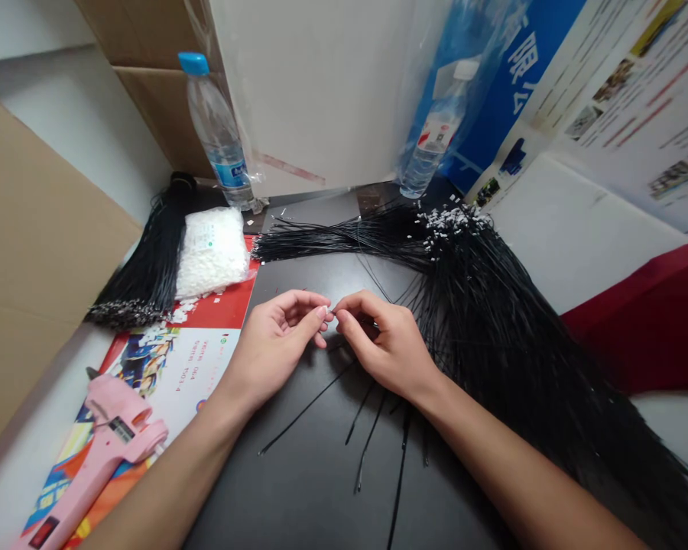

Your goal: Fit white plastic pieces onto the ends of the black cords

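Observation:
Over the dark tabletop, my left hand (278,336) pinches a tiny white plastic piece (325,308) between thumb and forefinger, its other fingers curled loosely. Facing it, with the fingertips almost touching, my right hand (387,344) is closed on the end of a thin black wire; most of that wire is hidden by the hand. Several loose black wires (306,409) stick out beneath my right hand toward the front. A large pile of black wires (493,328), with small white ends (452,221) at its top, lies beside my right forearm.
Behind my hands lies another bundle of black wires (332,238). To the left are a clear bag of white pieces (213,252), a wire bundle (149,263) and a pink glue gun (111,435) on printed card. Two plastic bottles (221,137) (433,141) stand at the back.

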The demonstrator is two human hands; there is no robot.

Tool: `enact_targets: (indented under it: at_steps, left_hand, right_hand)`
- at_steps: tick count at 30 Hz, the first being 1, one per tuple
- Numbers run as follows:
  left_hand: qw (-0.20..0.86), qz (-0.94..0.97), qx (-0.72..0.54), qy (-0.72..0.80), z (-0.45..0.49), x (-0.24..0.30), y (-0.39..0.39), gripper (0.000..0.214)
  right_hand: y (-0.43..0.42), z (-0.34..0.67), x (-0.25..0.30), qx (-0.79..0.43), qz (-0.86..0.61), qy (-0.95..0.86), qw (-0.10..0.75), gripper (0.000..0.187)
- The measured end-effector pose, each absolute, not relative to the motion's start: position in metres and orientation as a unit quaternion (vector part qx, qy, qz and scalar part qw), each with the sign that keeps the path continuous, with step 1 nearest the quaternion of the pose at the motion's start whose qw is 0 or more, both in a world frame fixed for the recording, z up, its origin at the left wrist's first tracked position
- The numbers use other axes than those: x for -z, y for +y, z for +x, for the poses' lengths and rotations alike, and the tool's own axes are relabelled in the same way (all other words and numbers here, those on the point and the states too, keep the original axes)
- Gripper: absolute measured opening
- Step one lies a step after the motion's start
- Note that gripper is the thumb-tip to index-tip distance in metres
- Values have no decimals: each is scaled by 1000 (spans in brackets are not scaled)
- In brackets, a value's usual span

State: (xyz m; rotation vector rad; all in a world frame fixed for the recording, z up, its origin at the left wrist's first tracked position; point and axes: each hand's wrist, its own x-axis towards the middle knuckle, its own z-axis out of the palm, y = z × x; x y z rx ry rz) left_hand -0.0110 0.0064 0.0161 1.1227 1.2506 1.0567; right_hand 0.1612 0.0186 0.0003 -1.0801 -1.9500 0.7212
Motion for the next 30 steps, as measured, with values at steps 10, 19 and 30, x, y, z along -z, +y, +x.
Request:
enact_targets:
  at_steps: [10, 19, 30]
  left_hand:
    - [558, 477, -428, 527, -11, -17, 6, 17]
    - [599, 440, -434, 509, -15, -13, 6, 22]
    - [645, 392, -444, 484, -15, -12, 6, 21]
  right_hand:
    - [17, 161, -3, -266, -434, -761, 401, 9]
    - [18, 163, -4, -224, -425, -781, 400, 8]
    - [20, 168, -3, -97, -359, -845, 384, 16]
